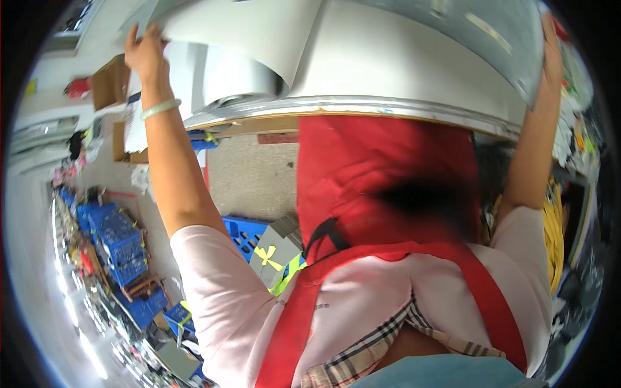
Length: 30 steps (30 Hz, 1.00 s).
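Note:
A large white sheet [252,26] arches over the table, its near edge curling into a loose roll [239,74]. At the far left, my left hand [147,55], with a pale bangle on the wrist, has its fingers bent at the sheet's left edge; part of the grip is hidden. A grey, semi-clear plastic sheet [504,48] slants across the upper right. Its right edge lies against my right hand [552,55], whose fingers point away from me along that edge; the thumb is hidden. Both arms are stretched wide apart.
The table's metal-trimmed edge [362,105] runs across in front of my red apron [381,161]. Cardboard boxes [110,82] stand to the left. Blue crates [116,236] line the floor farther left. Yellow cloth [554,239] hangs by my right elbow, and bagged items [577,71] lie beyond my right hand.

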Each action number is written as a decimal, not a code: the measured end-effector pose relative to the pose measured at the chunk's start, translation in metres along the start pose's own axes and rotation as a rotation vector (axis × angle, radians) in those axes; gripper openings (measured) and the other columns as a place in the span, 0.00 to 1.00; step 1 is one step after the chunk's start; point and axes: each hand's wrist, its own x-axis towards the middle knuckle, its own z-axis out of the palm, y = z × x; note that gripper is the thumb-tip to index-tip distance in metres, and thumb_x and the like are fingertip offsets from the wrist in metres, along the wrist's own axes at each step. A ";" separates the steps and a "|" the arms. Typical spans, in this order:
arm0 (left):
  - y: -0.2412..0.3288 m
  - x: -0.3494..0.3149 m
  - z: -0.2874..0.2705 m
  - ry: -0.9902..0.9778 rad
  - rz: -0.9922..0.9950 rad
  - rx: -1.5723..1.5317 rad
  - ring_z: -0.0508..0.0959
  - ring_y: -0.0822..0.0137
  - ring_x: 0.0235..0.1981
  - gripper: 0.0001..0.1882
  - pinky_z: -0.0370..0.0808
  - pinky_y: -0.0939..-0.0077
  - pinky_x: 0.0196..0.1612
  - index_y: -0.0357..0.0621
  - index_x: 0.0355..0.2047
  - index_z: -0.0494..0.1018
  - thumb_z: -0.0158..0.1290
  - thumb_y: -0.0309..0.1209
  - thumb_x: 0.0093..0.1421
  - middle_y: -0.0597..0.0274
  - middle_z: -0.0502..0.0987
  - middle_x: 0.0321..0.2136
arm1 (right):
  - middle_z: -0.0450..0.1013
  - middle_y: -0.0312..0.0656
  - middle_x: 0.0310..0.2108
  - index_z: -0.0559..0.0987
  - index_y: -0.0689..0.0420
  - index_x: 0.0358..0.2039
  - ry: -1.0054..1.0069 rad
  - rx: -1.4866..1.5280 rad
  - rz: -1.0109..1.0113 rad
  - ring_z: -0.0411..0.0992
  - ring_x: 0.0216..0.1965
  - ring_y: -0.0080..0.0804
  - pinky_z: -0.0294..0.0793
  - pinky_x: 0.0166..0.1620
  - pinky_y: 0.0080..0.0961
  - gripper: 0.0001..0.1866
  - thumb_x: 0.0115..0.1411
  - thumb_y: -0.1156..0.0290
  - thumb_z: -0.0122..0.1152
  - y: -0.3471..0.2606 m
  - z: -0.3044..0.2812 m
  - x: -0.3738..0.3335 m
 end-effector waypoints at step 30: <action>0.058 -0.290 0.117 -1.070 0.598 0.395 0.82 0.49 0.41 0.12 0.79 0.64 0.47 0.38 0.43 0.83 0.64 0.29 0.60 0.52 0.83 0.39 | 0.76 0.36 0.54 0.74 0.57 0.62 -0.347 0.995 0.596 0.74 0.53 0.26 0.72 0.58 0.24 0.23 0.72 0.58 0.58 0.058 -0.145 0.032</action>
